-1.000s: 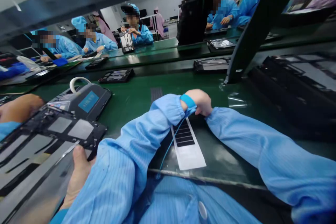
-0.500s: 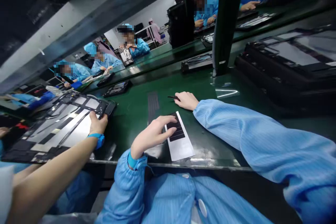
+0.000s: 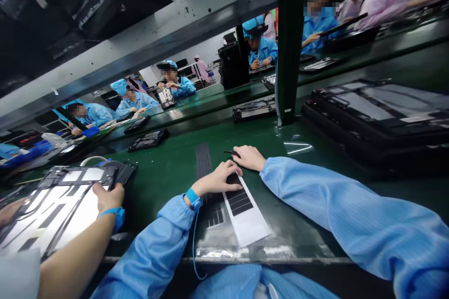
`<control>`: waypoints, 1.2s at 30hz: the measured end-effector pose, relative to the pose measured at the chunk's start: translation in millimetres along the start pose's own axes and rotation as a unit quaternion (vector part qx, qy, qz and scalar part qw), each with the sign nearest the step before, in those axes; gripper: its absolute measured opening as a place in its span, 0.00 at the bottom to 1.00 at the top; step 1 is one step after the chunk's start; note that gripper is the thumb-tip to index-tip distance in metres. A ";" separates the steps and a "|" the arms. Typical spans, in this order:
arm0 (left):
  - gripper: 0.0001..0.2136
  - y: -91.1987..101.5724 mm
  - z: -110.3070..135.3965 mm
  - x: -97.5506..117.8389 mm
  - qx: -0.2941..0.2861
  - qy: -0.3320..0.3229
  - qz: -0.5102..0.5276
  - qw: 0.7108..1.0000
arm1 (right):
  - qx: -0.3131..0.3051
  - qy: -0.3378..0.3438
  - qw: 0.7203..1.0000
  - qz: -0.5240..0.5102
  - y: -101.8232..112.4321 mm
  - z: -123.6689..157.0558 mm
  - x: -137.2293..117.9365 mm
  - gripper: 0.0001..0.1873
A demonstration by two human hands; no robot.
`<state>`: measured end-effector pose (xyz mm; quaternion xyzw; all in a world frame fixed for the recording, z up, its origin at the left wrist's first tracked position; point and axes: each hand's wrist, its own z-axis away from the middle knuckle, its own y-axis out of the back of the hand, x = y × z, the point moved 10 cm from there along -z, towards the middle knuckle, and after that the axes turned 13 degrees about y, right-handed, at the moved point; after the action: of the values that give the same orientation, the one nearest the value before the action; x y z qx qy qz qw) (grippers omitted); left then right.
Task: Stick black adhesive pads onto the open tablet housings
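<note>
A white backing sheet (image 3: 249,229) with a block of black strips (image 3: 240,203) lies on the green bench, tilted slightly. My left hand (image 3: 219,178) rests over the sheet's upper left, thumb and fingers apart, partly covering the strips. Just beyond its fingertips, my right hand (image 3: 249,157) is closed around a thin dark pointed tool (image 3: 231,152) that sticks out to the left; most of it is hidden in the fingers. A dark grey strip sheet (image 3: 202,161) lies flat on the bench beyond my left wrist.
On the left, a co-worker's hand (image 3: 108,198) holds a large panel with black frame parts (image 3: 70,201). Stacked black panels (image 3: 372,126) stand at right, beside a green post (image 3: 289,56). Smaller panels (image 3: 149,140) lie along the back. A shelf beam (image 3: 140,37) crosses overhead.
My left hand has moved up and lies nearer the right hand, its fingers lower on the sheet. The co-worker's panel has shifted left and tilted. The camera view has swung upward.
</note>
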<state>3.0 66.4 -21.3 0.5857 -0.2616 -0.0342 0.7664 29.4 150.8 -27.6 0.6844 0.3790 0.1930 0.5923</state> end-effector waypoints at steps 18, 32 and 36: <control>0.09 30.7 -60.1 -35.2 -0.132 0.079 0.188 0.970 | 0.004 -0.021 0.999 -0.030 -5.3 -1.1 6.7 0.12; 0.14 86.4 -125.8 -200.9 0.222 0.318 0.442 0.809 | 0.080 -0.248 0.953 -0.157 48.1 -34.2 127.9 0.12; 0.14 87.5 -145.4 -207.5 0.238 0.315 0.492 0.776 | 0.136 -0.351 0.910 -0.175 56.7 -26.9 184.8 0.15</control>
<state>-133.7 296.1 -41.7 0.5188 -0.2579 0.5971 0.5548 144.7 306.2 -1.5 0.7047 0.2827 -0.2196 0.6126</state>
